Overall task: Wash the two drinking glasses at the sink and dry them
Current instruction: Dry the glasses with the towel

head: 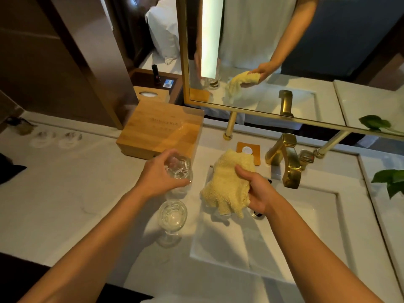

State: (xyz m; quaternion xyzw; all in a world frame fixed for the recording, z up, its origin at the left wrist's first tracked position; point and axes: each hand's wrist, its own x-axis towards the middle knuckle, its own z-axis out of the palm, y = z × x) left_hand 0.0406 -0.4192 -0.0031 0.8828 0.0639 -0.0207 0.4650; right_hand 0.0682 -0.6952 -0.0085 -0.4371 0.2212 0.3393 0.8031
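Note:
My left hand (157, 174) grips a clear cut-glass drinking glass (180, 169) around its rim, just above the white counter left of the sink. A second clear stemmed glass (172, 216) stands upright on the counter right below it, untouched. My right hand (256, 192) holds a bunched yellow cloth (226, 184) over the left part of the white sink basin (306, 237). The cloth hangs down and hides the basin's back left corner.
A gold tap (287, 162) stands behind the basin. A bamboo box (161, 130) sits at the back left, an orange coaster (248, 150) behind the cloth. The gold-framed mirror (284, 62) rises above. Green leaves (391, 180) reach in at right. Wrapped items (56, 137) lie far left.

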